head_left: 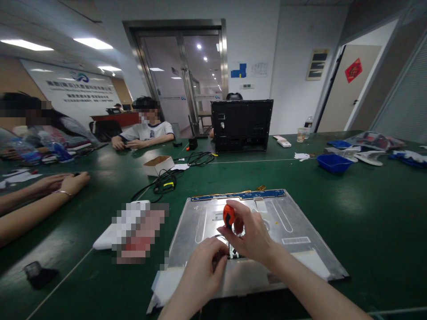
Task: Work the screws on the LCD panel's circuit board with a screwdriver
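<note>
My right hand (255,233) grips a screwdriver (228,215) by its orange and black handle, with the shaft pointing down. Its tip meets small parts near the middle of a silver metal display panel (293,222), which lies flat in front of me. Beside the shaft, my left hand (205,266) has its fingers curled and closed low over the same spot. What those fingers hold, if anything, is hidden. A blue circuit board strip (240,195) runs along the panel's far edge.
Left of the panel lies a white object (130,222), partly blurred out. Black cables (163,182) and a small open box (158,165) sit beyond. A black monitor housing (243,124) stands at the back; a blue tray (333,163) is at right. Another person's hands (63,184) rest at left.
</note>
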A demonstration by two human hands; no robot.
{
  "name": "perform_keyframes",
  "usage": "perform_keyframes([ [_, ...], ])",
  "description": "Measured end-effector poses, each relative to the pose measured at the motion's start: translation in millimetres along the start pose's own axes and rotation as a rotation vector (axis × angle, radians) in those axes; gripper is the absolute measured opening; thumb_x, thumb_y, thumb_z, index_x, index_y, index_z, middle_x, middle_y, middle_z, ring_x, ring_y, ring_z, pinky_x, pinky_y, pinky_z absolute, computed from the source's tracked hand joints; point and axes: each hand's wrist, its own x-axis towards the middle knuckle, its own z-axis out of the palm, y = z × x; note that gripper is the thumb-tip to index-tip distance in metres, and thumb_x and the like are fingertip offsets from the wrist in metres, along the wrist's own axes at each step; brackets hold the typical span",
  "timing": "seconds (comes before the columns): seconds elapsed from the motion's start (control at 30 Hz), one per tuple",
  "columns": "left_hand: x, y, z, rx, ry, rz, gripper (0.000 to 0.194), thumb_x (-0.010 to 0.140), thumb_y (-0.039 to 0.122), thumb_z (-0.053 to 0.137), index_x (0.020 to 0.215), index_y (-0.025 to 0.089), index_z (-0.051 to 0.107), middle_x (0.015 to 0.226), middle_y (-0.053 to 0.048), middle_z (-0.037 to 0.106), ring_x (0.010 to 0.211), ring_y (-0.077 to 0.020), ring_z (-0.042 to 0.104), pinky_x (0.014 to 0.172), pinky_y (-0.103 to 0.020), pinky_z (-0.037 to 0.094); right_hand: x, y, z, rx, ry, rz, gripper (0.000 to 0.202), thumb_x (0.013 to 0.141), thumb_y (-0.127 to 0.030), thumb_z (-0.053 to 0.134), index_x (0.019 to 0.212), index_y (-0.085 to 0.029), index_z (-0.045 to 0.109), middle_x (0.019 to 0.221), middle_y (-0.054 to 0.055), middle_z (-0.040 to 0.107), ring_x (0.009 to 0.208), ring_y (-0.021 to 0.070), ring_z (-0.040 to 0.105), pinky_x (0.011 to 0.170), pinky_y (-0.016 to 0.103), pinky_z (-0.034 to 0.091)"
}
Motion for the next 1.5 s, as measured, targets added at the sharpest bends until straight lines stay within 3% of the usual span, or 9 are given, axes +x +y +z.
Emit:
perform_keyframes([
  [0.97, -0.7, -1.5, 3.0, 0.004, 0.022, 0.027, 0.013, 0.086, 0.021, 0.053, 0.086, 0.02, 0.066, 0.083, -0.008, 0.066, 0.08, -0.0256, 0.062, 0.072, -0.034, 0.051, 2.8, -4.7, -3.0, 0.009, 0.02, -0.058, 0.042, 0.098, -0.031, 0.052, 0.137, -0.021, 0.041, 0.072, -0.003, 0.065, 0.047, 0.0109, 0.054, 0.048, 0.024, 0.047],
  [1.17, -0.5, -2.1, 3.5, 0.01, 0.022, 0.027, 0.012, 0.086, 0.021, 0.054, 0.085, 0.02, 0.066, 0.084, -0.008, 0.066, 0.079, -0.0248, 0.062, 0.072, -0.034, 0.051, 6.5, -4.4, -5.9, 0.079, 0.001, -0.041, 0.046, 0.095, -0.027, 0.057, 0.139, -0.024, 0.045, 0.097, 0.006, 0.067, 0.059, 0.0124, 0.057, 0.048, 0.024, 0.049],
  [1.5, 0.1, 0.0, 1.7, 0.005, 0.012, 0.044, 0.014, 0.088, 0.022, 0.052, 0.084, 0.02, 0.065, 0.084, -0.008, 0.066, 0.08, -0.0253, 0.061, 0.072, -0.034, 0.05, 4.7, -7.6, -8.6, 0.087, -0.035, -0.071, 0.056, 0.092, -0.02, 0.052, 0.146, -0.02, 0.038, 0.095, 0.006, 0.07, 0.058, 0.0132, 0.06, 0.052, 0.027, 0.054],
])
